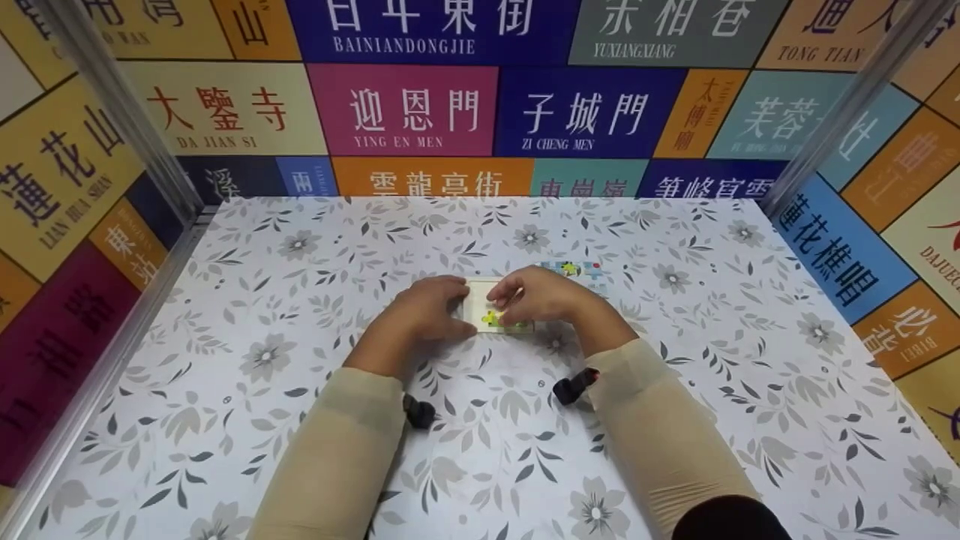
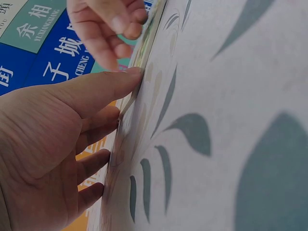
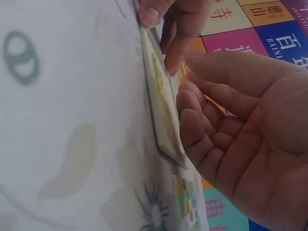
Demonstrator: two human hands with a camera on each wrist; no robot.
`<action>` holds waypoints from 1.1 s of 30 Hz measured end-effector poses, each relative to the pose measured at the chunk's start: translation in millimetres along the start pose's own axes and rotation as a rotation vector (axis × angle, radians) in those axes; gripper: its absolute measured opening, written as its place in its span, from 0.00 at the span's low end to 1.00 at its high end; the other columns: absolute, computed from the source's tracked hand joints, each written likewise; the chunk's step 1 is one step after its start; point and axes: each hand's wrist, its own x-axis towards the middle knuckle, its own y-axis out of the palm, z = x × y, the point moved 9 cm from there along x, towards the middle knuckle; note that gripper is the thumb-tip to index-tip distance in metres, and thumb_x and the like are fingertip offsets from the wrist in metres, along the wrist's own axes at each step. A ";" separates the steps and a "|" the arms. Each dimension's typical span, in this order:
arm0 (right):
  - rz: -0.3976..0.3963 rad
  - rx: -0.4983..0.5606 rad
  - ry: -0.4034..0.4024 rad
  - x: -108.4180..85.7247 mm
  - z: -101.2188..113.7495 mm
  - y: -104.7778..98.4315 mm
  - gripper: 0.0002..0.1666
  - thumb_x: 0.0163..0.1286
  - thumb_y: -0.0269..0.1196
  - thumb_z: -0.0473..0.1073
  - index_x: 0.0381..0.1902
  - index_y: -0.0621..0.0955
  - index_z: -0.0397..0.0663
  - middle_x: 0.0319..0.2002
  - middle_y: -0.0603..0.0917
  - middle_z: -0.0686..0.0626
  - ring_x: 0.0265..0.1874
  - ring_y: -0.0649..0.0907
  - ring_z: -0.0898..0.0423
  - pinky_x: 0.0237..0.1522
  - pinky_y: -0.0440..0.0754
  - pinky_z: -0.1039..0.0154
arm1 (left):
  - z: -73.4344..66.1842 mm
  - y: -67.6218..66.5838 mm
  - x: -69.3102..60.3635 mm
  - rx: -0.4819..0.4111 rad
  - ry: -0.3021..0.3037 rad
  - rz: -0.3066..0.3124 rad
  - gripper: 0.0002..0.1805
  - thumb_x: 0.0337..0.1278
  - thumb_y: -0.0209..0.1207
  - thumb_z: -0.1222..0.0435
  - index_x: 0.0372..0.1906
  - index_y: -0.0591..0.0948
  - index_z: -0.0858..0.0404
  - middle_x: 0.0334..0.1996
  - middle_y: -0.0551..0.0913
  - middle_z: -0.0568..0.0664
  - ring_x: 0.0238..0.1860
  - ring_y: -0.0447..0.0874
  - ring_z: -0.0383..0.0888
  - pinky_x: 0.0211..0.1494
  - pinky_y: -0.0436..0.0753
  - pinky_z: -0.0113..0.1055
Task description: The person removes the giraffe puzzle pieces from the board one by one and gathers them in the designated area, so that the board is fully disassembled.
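A shallow pale tray (image 1: 476, 294) lies flat on the patterned tabletop. Yellow-green jigsaw pieces (image 1: 491, 319) sit in its near part, some covered by my right hand. My left hand (image 1: 424, 307) holds the tray's left end, thumb at the near edge and fingers toward the far one. My right hand (image 1: 551, 296) hovers over the tray's right half with loosely bent fingers. In the right wrist view, nothing shows between its thumb and fingers. The tray (image 3: 153, 82) appears edge-on there, with a yellow strip of pieces along it.
Behind my right hand lies a colourful patch of puzzle pieces or printed sheet (image 1: 574, 268), partly covered. The tablecloth (image 1: 300, 330) has grey flowers and leaves. Panels with Chinese lettering (image 1: 420, 112) wall the back and sides of the table.
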 end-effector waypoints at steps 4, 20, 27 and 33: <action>-0.012 -0.062 0.021 2.5 -1.2 3.7 0.25 0.60 0.78 0.40 0.57 0.89 0.51 0.53 0.91 0.49 0.53 0.87 0.53 0.54 0.87 0.58 | 2.1 0.2 0.3 0.003 -0.014 -0.002 0.42 0.59 0.74 0.48 0.78 0.75 0.53 0.82 0.69 0.44 0.85 0.62 0.51 0.88 0.62 0.51; 0.004 -0.077 0.103 0.4 -3.7 11.5 0.20 0.60 0.76 0.34 0.50 0.90 0.59 0.45 0.89 0.52 0.43 0.83 0.54 0.47 0.83 0.59 | 3.2 1.6 0.3 0.007 -0.022 -0.006 0.42 0.58 0.74 0.48 0.78 0.75 0.50 0.82 0.68 0.43 0.85 0.62 0.51 0.88 0.62 0.52; -0.019 -0.100 0.069 -3.7 -1.1 10.9 0.21 0.60 0.73 0.35 0.49 0.88 0.62 0.42 0.87 0.52 0.41 0.82 0.53 0.44 0.82 0.58 | -3.4 -1.6 -2.3 0.001 0.053 -0.015 0.41 0.59 0.74 0.50 0.77 0.76 0.56 0.81 0.70 0.47 0.84 0.64 0.53 0.87 0.65 0.51; -0.044 -0.125 0.044 -5.7 -0.7 9.8 0.22 0.59 0.72 0.35 0.49 0.90 0.64 0.43 0.88 0.53 0.42 0.83 0.53 0.45 0.83 0.58 | -5.1 -1.6 -2.5 -0.004 0.064 -0.004 0.41 0.60 0.73 0.51 0.77 0.76 0.58 0.81 0.71 0.48 0.83 0.65 0.54 0.87 0.65 0.51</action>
